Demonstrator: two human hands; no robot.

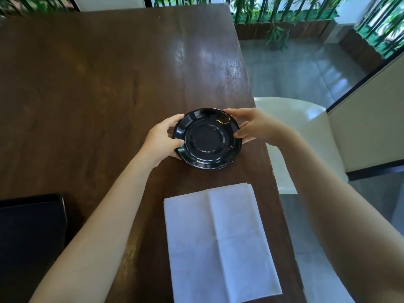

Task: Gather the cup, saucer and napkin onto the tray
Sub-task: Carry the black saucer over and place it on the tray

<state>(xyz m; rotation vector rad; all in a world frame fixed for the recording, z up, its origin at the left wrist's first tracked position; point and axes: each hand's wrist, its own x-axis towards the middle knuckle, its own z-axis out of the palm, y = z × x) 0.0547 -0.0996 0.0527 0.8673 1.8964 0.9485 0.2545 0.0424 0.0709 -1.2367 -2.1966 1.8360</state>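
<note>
Saucer (207, 139), black and glossy, with a raised ring at its centre, held from both sides above or on the dark wooden counter (87, 84); whether its base touches the wood cannot be told. Left hand (162, 142) clamps the saucer's left rim, thumb on the upper face and fingers curled under the edge. Right hand (251, 127) clamps the opposite rim in the same manner, thumb on top and fingertips at the far edge. Both forearms reach forward from the near edge of the view. Napkin (220, 241), white, folded into a rectangle with visible creases, lies flat on the counter just nearer the viewer than the saucer, apart from it. Tray (30, 226), black, shows only in part to the near left of the saucer, well apart from it, with the left forearm passing between. White chair (306, 132) stands beyond the counter's right edge, right of the saucer. Green bamboo plants (284, 12) line the far background.
</note>
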